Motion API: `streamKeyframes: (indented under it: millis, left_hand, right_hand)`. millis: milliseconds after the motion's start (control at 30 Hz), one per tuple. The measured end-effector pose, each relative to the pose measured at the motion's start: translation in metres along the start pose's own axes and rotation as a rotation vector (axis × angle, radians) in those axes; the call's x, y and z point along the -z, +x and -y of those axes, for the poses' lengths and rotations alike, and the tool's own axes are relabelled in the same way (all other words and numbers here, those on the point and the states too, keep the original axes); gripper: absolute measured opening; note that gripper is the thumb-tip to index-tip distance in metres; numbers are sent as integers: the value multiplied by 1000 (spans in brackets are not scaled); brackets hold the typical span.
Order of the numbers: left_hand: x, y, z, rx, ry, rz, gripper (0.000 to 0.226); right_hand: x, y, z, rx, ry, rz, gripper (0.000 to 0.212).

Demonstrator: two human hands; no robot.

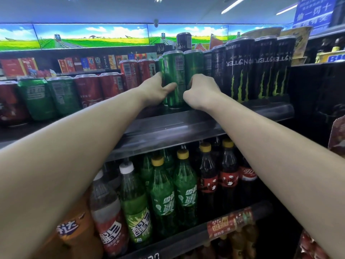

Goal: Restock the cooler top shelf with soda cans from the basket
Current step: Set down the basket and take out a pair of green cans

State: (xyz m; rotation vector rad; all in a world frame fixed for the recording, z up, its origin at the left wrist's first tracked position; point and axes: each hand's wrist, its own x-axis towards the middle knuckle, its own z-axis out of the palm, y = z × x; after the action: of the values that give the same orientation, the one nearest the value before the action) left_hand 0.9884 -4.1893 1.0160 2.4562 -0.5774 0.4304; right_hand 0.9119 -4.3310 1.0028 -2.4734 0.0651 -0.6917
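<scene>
The near green can [174, 79] is gripped by the left hand [155, 90]; the right hand [200, 90] is curled on its neighbour [194, 64]. Both should be slid back upright (labels outward) on the top shelf [186, 124].

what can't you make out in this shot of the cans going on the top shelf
- Basket: not in the head view, outside the frame.
- Right hand: fingers hidden behind its own back, so its grip on the right green can is unclear.
- Cans behind the front green can: hidden by it and the left hand.
- Fine print on that can: too small.
- Shelf depth: blocked by the front row.
</scene>
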Motion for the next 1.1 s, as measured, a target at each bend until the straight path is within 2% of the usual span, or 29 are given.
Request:
streamKeyframes:
  millis: [167, 267, 367, 533, 667, 800, 933, 1033, 1100]
  left_hand:
    - [0, -7, -5, 21, 25, -15, 60]
    - [5, -13, -13, 69, 123, -19, 45]
    - [18, -28, -25, 100, 193, -59, 49]
    - [35, -68, -31, 9, 254, -78, 37]
    - [36, -112, -39, -102, 235, -214, 28]
    - [32, -167, -38, -240, 108, -444, 16]
    - [13, -242, -20, -319, -29, -508, 6]
    - [-17, -298, 7, -286, -99, -445, 5]
    - [-42, -339, 36, -227, -97, -344, 7]
  right_hand:
    - [0, 0, 1, 10, -12, -1, 29]
    - [0, 0, 0, 14, -5, -36, 13]
    - [2, -3, 0, 23, 33, -124, 15]
    - [4, -21, 10, 168, 44, -363, 21]
    - [1, -40, 20, 305, 64, -511, 23]
    - [-9, -79, 28, 368, 301, -595, 19]
    - [-36, -145, 28, 365, 474, -586, 16]
    - [-69, -201, 22, 307, 562, -497, 15]
    - [-97, -242, 13, 242, 581, -375, 13]
